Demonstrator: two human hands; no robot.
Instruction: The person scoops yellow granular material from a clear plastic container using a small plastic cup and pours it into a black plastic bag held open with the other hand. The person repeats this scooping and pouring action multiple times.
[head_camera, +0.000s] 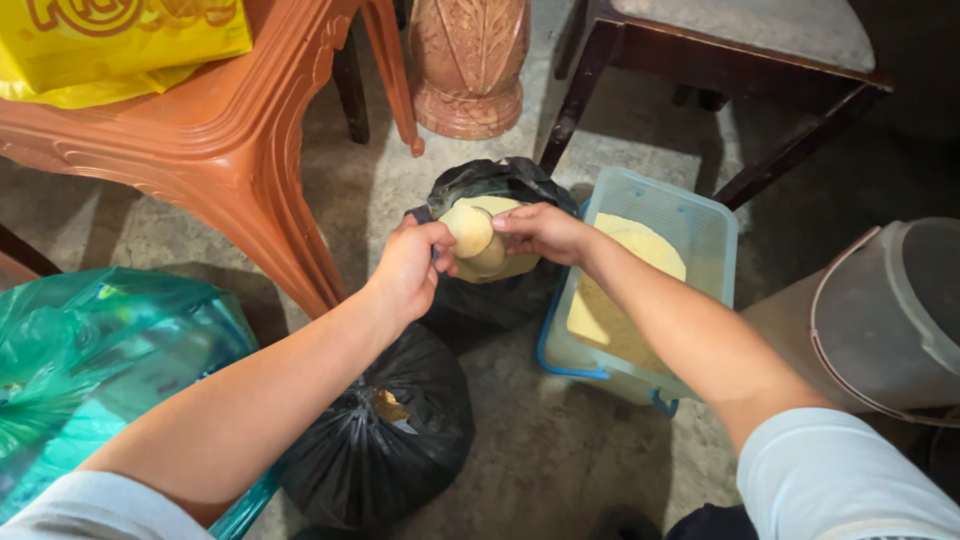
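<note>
- Head view, centre of the frame: the left hand was curled around a small clear cup heaped with pale yellow meal, fingers closed on its side
- The right hand met it from the right, fingertips pinched on the cup's rim
- The cup sat just above an open black bag holding the same yellow meal
- Right of centre, a clear plastic bin with a blue handle held more meal, just beside the bag
- Lower centre lay a tied black bag; lower left a green plastic bag
- Upper left stood an orange plastic table carrying a yellow bag; far right a grey bucket
</note>
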